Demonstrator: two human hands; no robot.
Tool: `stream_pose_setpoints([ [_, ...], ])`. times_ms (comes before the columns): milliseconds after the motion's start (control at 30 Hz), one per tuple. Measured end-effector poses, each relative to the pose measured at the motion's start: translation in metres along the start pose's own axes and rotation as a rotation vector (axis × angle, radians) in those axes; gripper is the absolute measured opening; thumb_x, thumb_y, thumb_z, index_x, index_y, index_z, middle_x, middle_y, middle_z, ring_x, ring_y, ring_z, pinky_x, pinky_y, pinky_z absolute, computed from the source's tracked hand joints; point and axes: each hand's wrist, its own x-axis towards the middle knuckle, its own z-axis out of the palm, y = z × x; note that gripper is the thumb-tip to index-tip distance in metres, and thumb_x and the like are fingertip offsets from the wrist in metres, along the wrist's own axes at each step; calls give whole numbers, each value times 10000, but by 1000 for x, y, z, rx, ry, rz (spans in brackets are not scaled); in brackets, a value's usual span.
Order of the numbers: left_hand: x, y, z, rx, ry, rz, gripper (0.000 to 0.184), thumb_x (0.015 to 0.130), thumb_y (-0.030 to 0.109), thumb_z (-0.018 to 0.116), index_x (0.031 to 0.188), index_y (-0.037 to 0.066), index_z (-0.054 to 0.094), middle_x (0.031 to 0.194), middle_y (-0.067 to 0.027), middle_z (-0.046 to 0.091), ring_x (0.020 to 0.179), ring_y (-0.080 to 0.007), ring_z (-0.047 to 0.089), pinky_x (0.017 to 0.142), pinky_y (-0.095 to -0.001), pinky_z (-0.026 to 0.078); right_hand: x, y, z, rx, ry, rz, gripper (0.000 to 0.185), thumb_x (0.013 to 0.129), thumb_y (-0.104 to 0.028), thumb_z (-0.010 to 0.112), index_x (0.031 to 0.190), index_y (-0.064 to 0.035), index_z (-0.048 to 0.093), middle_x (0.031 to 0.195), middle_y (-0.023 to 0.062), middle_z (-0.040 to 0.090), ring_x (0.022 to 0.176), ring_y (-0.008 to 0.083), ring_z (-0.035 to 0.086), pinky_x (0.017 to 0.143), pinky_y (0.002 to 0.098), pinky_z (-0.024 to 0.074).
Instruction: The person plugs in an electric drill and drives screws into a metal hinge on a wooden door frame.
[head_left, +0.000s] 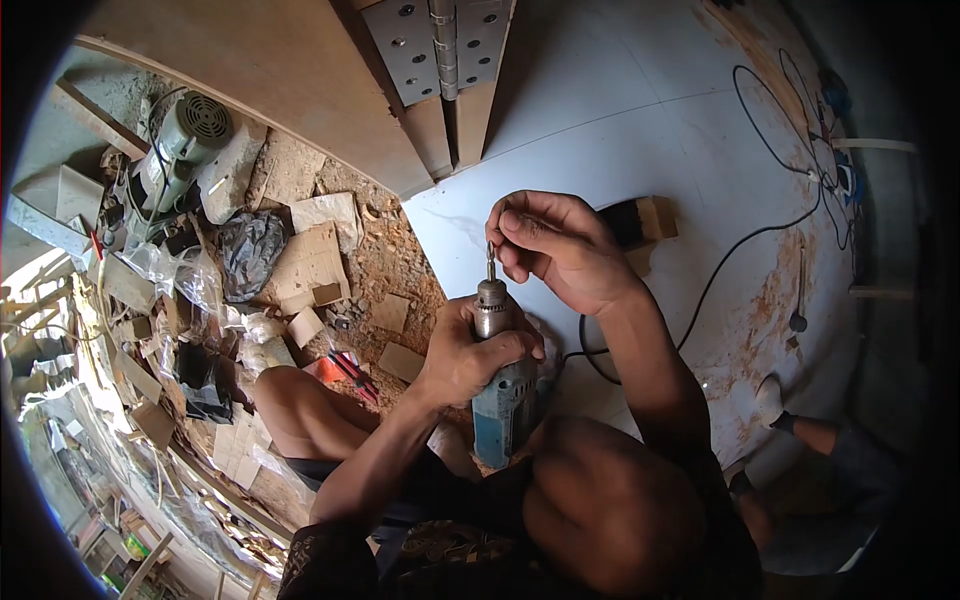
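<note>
A teal electric drill [492, 420] stands nose-up between my knees. My left hand [465, 355] is wrapped around its front part, just below the metal chuck [491, 294]. A short driver bit [491, 262] points upward out of the chuck. My right hand [555, 245] is closed at the bit's tip, thumb and fingers pinched together; whatever they hold there is too small or hidden to name. Above, a metal hinge [443, 55] with screws in its leaves joins wooden door parts.
A wooden panel [260, 70] spans the upper left. Rubble, cardboard [318, 262] and a black plastic bag [252, 255] litter the left ground, near red-handled pliers [352, 376]. A black cord [705, 290] crosses the pale floor. Behind my right arm sits a small open box [656, 218]. Another person's foot [769, 402] shows at right.
</note>
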Motion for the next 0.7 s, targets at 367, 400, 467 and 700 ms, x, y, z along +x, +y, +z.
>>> stream_pose_setpoints([
  [367, -9, -1, -2, -19, 28, -14, 182, 799, 46, 667, 947, -49, 624, 841, -173, 731, 829, -256, 719, 818, -378, 561, 10, 7, 3, -79, -157, 98, 190, 1053, -227, 616, 1037, -43, 660, 895, 11, 634, 729, 49, 568, 598, 209, 455],
  [400, -10, -3, -3, -20, 29, -15, 182, 799, 46, 667, 947, -49, 624, 841, -173, 731, 829, -256, 719, 818, -378, 561, 11, 7, 2, -112, -203, 107, 197, 1054, -237, 613, 1039, -46, 660, 901, 13, 638, 731, 49, 565, 595, 208, 454],
  [467, -11, -5, -5, -84, 35, 16, 190, 796, 44, 671, 953, -50, 620, 836, -180, 726, 837, -267, 725, 822, -386, 564, 13, 6, -1, -97, -240, 113, 201, 1049, -239, 628, 1053, -43, 669, 917, 8, 651, 749, 47, 577, 608, 210, 468],
  [700, -4, 15, -3, -161, 23, 67, 214, 797, 62, 682, 976, -46, 633, 826, -172, 725, 828, -266, 726, 814, -393, 569, -5, 3, 20, -285, 55, -185, 356, 1029, -269, 655, 1257, -4, 587, 1041, 81, 636, 845, 103, 581, 724, 243, 491],
])
